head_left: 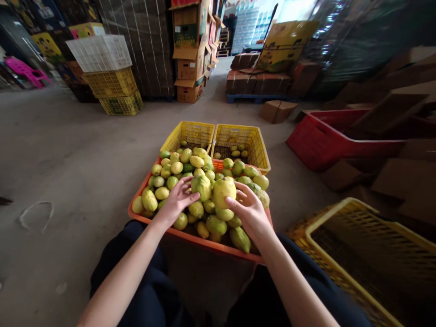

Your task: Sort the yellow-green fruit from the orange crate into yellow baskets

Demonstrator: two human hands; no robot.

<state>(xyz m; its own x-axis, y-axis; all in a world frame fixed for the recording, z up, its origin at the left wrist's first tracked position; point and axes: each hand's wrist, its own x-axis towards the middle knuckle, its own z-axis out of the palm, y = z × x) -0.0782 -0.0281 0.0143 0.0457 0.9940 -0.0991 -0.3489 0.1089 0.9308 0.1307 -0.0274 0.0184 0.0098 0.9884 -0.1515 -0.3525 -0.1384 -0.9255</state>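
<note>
An orange crate [200, 245] heaped with green and yellow lemons stands between my knees. My left hand [180, 198] is closed round a greenish lemon [201, 187], thumb on its near side. My right hand [248, 206] grips a larger yellow lemon [223, 193] from the right, with the thumb across its lower side. Both fruits are held side by side above the pile, close together. Whether they touch is hard to tell.
Two yellow crates [195, 125] [238, 128] holding a few lemons stand beyond the orange one. A yellow crate [357, 277] is at the lower right, a red bin [347, 150] behind it. Stacked crates [112, 84] and cardboard boxes [189, 70] stand farther back.
</note>
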